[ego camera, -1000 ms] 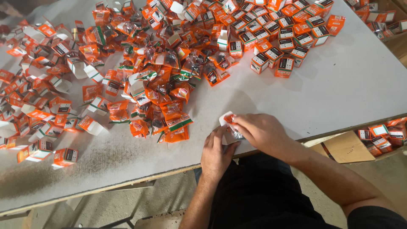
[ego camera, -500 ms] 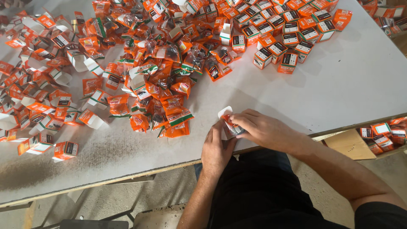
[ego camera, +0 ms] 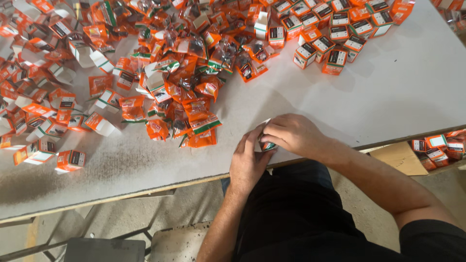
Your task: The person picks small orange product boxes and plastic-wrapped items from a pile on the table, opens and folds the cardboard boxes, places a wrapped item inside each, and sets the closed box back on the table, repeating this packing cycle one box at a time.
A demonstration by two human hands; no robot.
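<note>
Small orange-white carton mostly hidden btwn left hand & right hand, both clamped on it, loose orange packets just beside, upright boxes far edge of grey table.

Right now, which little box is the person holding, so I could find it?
Start at the big pale table, then go to its near edge. There both hands, left hand and right hand, close around one small box. It is the only one being held, apart from the orange pile.

A small orange-and-white carton (mostly hidden by fingers) sits clasped between both hands at the table's near edge.
</note>
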